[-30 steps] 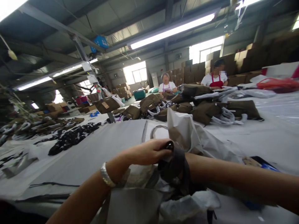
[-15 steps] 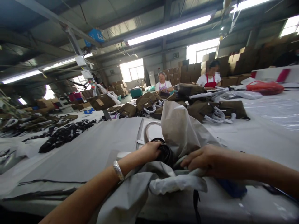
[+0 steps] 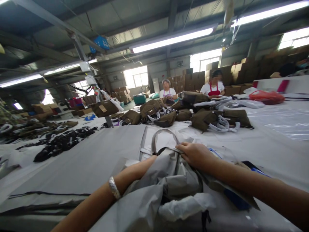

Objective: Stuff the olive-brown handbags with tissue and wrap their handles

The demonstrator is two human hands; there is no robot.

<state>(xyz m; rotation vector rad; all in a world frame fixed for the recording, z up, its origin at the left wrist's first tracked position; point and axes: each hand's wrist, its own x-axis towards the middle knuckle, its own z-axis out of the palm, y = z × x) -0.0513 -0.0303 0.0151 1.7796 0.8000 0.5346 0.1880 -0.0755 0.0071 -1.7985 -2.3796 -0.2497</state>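
A grey fabric bag [image 3: 149, 193] lies crumpled in front of me, with a looped grey handle [image 3: 166, 131] standing up at its far side. Only the wrist end of my left hand [image 3: 148, 163] shows; its fingers are hidden inside the bag's opening. My right hand [image 3: 195, 155] is closed on the upper edge of the fabric, thumb and fingers pinching it beside the opening. Another handle, wrapped in white paper [image 3: 185, 206], hangs across the near side of the bag. Below it dangles a short black cord [image 3: 205, 219].
Beyond my hands, several olive-brown bags [image 3: 202, 120] with wrapped handles are heaped across the table [image 3: 116, 145]. A pile of black straps [image 3: 60, 141] lies at left, near a metal post [image 3: 80, 51]. Two people [image 3: 213, 87] work opposite. A red plastic bag [image 3: 266, 96] sits at far right.
My left hand, earlier on a coiled black strap, has gone inside the grey bag. My right hand has moved up and left with the fabric edge, and the raised grey cloth has come down.
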